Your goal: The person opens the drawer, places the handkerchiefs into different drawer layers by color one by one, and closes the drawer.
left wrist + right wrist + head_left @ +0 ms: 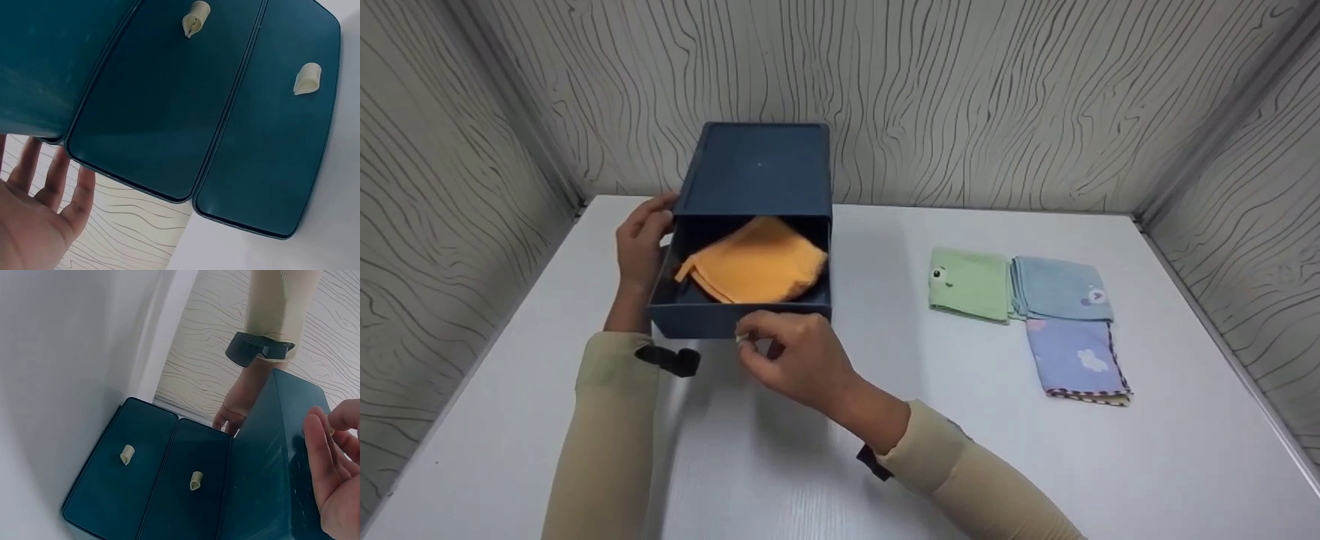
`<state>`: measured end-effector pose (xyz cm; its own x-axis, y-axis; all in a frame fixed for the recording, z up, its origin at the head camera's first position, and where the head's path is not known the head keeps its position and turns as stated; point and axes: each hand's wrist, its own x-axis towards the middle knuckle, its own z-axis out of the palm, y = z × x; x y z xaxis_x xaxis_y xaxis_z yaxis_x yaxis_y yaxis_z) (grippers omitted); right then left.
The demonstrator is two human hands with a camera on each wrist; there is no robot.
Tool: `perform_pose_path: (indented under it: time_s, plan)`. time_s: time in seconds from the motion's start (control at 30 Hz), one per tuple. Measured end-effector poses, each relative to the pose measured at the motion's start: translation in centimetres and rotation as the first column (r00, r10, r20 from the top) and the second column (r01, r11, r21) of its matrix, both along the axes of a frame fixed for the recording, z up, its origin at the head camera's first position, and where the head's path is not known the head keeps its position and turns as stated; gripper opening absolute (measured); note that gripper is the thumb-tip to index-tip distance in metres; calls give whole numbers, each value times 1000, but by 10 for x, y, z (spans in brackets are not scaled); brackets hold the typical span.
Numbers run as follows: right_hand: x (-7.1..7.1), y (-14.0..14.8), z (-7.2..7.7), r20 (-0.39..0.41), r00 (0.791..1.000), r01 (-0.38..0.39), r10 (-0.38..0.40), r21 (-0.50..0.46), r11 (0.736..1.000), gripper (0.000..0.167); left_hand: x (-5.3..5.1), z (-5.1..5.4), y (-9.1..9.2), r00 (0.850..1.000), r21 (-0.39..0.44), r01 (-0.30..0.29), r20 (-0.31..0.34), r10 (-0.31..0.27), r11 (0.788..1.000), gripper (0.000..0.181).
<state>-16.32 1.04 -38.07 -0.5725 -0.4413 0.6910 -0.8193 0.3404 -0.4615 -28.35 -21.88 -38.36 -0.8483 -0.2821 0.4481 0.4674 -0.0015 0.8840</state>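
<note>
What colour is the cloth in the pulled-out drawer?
The cloth in the drawer is orange; it shows best in the head view.

Drawer (694, 322) is smooth plast. & orange cloth (757, 262) matt.

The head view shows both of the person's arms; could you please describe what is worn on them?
The left sleeve and right sleeve are plain beige, each reaching the wrist. A dark, blocky wristband is worn at the left wrist, and a dark piece shows at the right one. The left hand and right hand wear no gloves.
</note>
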Motion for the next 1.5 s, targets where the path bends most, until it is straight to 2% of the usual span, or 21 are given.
perform_pose_path:
  time_s: [0.13, 0.23, 0.37, 0.6, 0.87, 1.07, 1.27, 1.5]
  plan:
    - [-3, 0, 0, 34, 999, -8, 9, -45, 999, 6, -1, -2, -1, 999, 51, 48, -16, -47, 998, 27]
    - [-5, 1, 2, 52, 999, 12, -9, -55, 998, 6, -1, -2, -1, 998, 68, 59, -15, -58, 996, 26]
    - [-8, 2, 4, 80, 996, 37, -32, -56, 998, 7, -1, 0, -1, 999, 60, 49, 17, -50, 997, 27]
    - [-14, 1, 5, 84, 992, 95, -92, -30, 995, 6, 1, 2, -2, 990, 65, 16, 138, -25, 998, 27]
    - [-26, -1, 5, 62, 984, 168, -167, 0, 986, 6, 5, 6, -1, 981, 102, 44, 183, -63, 994, 28]
    - [-38, -4, 5, 96, 975, 198, -198, 18, 980, 7, 5, 4, -2, 980, 59, 49, 190, -59, 997, 31]
    - [-46, -5, 6, 126, 973, 193, -195, 28, 981, 8, 6, 2, -4, 978, 30, 45, 204, -50, 999, 31]
    - [-54, -4, 8, 140, 967, 209, -213, 41, 977, 8, 4, 4, -4, 976, -10, 55, 213, -51, 998, 33]
